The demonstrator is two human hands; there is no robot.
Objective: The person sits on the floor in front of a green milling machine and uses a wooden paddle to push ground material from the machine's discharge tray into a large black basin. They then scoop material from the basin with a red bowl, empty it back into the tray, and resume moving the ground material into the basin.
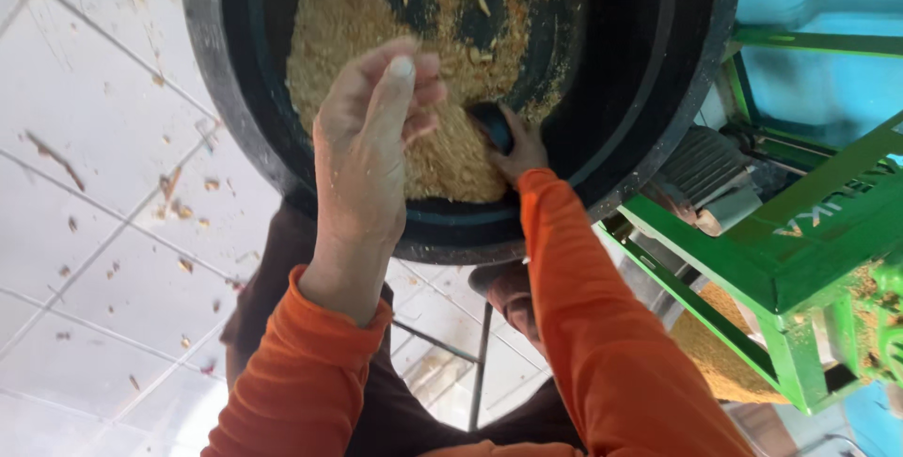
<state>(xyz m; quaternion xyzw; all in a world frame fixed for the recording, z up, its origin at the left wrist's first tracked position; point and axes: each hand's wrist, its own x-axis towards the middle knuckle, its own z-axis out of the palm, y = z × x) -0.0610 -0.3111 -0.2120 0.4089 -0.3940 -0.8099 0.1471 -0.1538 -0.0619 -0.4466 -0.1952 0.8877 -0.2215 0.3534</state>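
A person in orange sleeves leans over a big black tub (235, 90). The tub sits in the far middle of the view, on a white tiled floor (85, 260). Inside it lies a heap of yellow crumbly meal (329, 24), like sawdust or ground grain. Some dark bare bottom shows through at the far side.

The left hand (367, 147) is held up over the near left part of the tub. The arm comes up from the near edge, and the wrist is bent a little. The fingers are curled in and the thumb points up, with its nail showing. The grip looks loosely closed, as if it pinches a bit of the meal, but what is inside cannot be seen.

The right hand (522, 151) reaches down deep into the tub, just to the right of the left hand. The right arm stretches long and straight from the near right corner. This hand's grip is closed around a small dark scoop (493, 125), and the scoop touches the heap of meal. Only part of the hand shows, since the sleeve covers the wrist.

On the right stands a green metal machine (800, 241) with a frame of bars. A grey ribbed motor (701, 170) sits in it, near the tub's rim. More yellow meal lies under the frame. Small yellow bits are spread on the floor at the left. A thin dark stand shows below the tub.
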